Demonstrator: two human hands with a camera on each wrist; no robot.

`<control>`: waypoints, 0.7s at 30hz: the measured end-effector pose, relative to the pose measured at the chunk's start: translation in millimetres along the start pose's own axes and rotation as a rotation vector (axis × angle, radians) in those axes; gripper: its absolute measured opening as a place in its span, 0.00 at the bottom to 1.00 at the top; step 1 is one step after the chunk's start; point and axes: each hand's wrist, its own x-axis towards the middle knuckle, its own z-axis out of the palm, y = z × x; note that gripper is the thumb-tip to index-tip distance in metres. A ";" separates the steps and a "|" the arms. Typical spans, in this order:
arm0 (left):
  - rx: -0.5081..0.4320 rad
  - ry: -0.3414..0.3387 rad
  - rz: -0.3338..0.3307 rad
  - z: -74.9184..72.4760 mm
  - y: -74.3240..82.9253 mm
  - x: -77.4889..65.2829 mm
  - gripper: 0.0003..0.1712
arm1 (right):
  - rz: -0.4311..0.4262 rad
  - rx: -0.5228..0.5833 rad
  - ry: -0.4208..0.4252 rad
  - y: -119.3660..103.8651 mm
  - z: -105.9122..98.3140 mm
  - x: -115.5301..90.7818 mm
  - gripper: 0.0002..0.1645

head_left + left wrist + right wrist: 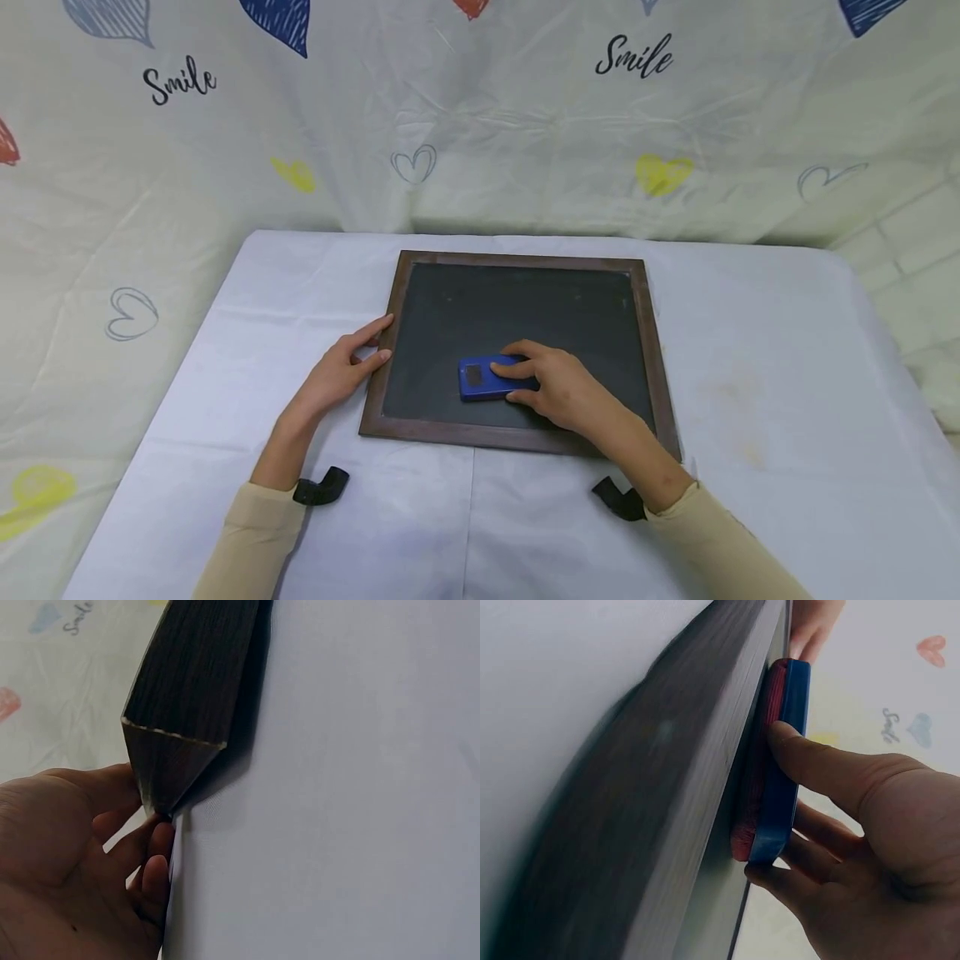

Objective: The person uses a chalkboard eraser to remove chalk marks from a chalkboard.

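A chalkboard (521, 300) with a brown wooden frame lies on the white-covered table. On its dark surface sits a blue eraser (480, 377), gripped by my right hand (562, 387) with thumb and fingers on opposite sides. The right wrist view shows the eraser (784, 802) from the side, its red felt underside facing the board. My left hand (337, 375) rests at the frame's left edge, index fingertip and thumb tip touching the wood. From the left wrist, the hand (67, 855) appears beside the dark frame (187, 682), its other fingers loosely bent below the edge.
A white cloth (787, 375) covers the table around the chalkboard. Behind it hangs a pale curtain (510, 125) printed with hearts and "Smile". Black curved pieces (322, 486) stick out near both cuffs.
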 end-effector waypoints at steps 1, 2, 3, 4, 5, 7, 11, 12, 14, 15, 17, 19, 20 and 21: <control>0.002 0.001 0.001 -0.2 0.0 0.1 0.36 | -0.006 -0.001 -0.002 -2.8 0.8 2.3 0.32; 0.005 0.001 0.002 -0.3 0.2 0.2 0.36 | -0.014 -0.002 -0.004 -5.7 1.6 4.5 0.32; 0.008 0.002 0.006 -0.4 0.2 0.2 0.36 | -0.021 -0.005 -0.004 -8.4 2.6 6.9 0.32; 0.009 0.003 0.008 -0.6 0.1 0.2 0.36 | -0.029 -0.006 -0.005 -11.0 3.6 9.4 0.32; 0.011 0.006 0.008 -0.7 0.0 0.3 0.36 | -0.037 -0.009 -0.008 -13.6 4.8 12.0 0.32; 0.014 0.013 0.010 -1.1 -0.1 0.2 0.36 | -0.056 -0.017 -0.011 -18.6 7.2 17.4 0.32; 0.010 0.019 0.014 -1.1 -0.4 -0.2 0.35 | -0.075 -0.020 -0.024 -28.1 12.3 27.6 0.31; 0.008 0.018 0.015 -1.0 -0.3 -0.4 0.35 | -0.081 -0.021 -0.025 -30.1 13.5 29.5 0.31; 0.010 0.018 0.018 -0.6 -0.3 -0.3 0.35 | -0.089 -0.018 -0.028 -34.0 15.5 33.1 0.31; 0.009 0.018 0.020 -0.5 -0.2 -0.3 0.35 | -0.097 -0.018 -0.026 -35.9 16.3 34.6 0.31; 0.014 0.019 0.019 0.3 0.1 0.1 0.35 | -0.106 -0.021 -0.022 -38.6 17.5 36.5 0.31; 0.017 0.018 0.011 0.8 0.6 0.2 0.35 | -0.110 -0.021 -0.022 -40.8 18.1 38.0 0.31; 0.016 0.016 0.007 0.9 1.0 0.2 0.35 | -0.111 -0.024 -0.021 -41.6 18.3 38.3 0.31; 0.016 0.015 0.004 1.0 1.3 0.3 0.35 | -0.107 -0.025 -0.024 -42.2 18.4 38.8 0.31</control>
